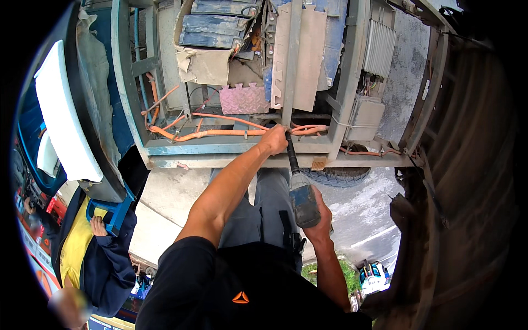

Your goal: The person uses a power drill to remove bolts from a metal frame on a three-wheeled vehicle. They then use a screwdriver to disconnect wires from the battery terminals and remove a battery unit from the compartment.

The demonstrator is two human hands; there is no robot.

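My right hand is wrapped round a cordless power driver, grey and black with a long dark shaft. That shaft points away from me, toward the foot of an upright post on a grey metal frame. Beside the shaft's far end my left hand is closed against the frame; whatever its fingers grip is hidden. Orange corrugated conduit runs along the frame's lower rail, passing right at my left hand.
Dusty blue battery-like blocks and tan foam mats sit behind the posts. A grey box is at the right. On the left, a person in a dark jacket has a hand on a blue handle. A tyre shows below.
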